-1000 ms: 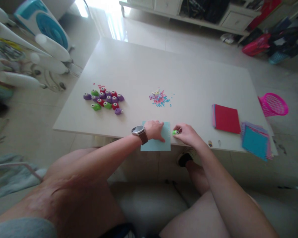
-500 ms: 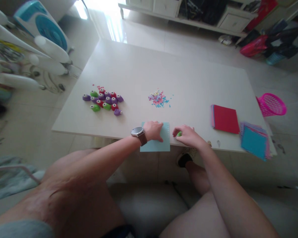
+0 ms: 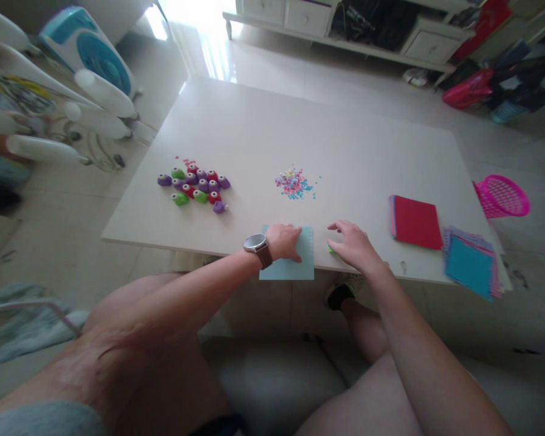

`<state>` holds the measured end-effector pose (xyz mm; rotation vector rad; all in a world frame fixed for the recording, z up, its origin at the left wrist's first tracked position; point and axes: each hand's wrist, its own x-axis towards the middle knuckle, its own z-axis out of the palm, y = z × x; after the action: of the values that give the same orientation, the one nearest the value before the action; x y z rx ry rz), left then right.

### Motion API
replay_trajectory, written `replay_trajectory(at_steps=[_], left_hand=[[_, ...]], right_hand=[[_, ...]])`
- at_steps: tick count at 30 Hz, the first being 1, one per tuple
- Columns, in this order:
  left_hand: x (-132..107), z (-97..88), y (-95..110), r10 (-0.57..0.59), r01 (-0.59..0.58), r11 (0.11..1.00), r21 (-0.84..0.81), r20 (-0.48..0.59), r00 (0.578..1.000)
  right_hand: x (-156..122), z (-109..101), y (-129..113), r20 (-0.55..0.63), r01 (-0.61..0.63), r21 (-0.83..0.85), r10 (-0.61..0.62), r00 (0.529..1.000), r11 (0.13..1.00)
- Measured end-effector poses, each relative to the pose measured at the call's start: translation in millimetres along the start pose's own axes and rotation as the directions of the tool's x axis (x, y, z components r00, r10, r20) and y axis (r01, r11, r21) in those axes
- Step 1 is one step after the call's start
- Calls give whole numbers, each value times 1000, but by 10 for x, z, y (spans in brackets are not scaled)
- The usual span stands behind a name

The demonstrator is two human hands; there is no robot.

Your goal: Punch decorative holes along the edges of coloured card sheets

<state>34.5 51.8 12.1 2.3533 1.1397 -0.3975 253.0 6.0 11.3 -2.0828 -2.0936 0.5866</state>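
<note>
A light blue sheet of paper [image 3: 290, 270] lies at the table's front edge, partly overhanging it, with a row of small cut-outs along its right side. My left hand [image 3: 284, 241], wearing a wristwatch, rests spread on the sheet and presses it down. Just right of the paper, my right hand [image 3: 352, 243] hovers low with thumb and fingers apart. A small green craft punch [image 3: 330, 249] sits on the table under its thumb, mostly hidden by the hand. In the middle of the table lies a pile of tiny coloured paper cut-outs [image 3: 294, 184].
Several purple, red and green craft punches [image 3: 200, 188] stand at the left, with red paper bits [image 3: 189, 162] behind them. To the right are a stack of red-topped paper [image 3: 416, 223] and a fanned pile with teal on top [image 3: 469, 264]. A pink basket [image 3: 504, 197] stands beyond the table's right end.
My right hand has opened and let go of the green craft punch, which is now on the table. My left hand stays on the blue paper. The whole view has shifted slightly.
</note>
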Motion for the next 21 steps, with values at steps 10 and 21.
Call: replay_trajectory(at_steps=[10,21], left_hand=[[97,-17,-7,17,-73,964,-254,-216,976],[216,-202,-146,-43,-106,683,-723,-185,982]], right_hand=[[-29,-9,-22,65,47,-16,-46,997,999],[40,11,-439,-188,263,242,-221,957,934]])
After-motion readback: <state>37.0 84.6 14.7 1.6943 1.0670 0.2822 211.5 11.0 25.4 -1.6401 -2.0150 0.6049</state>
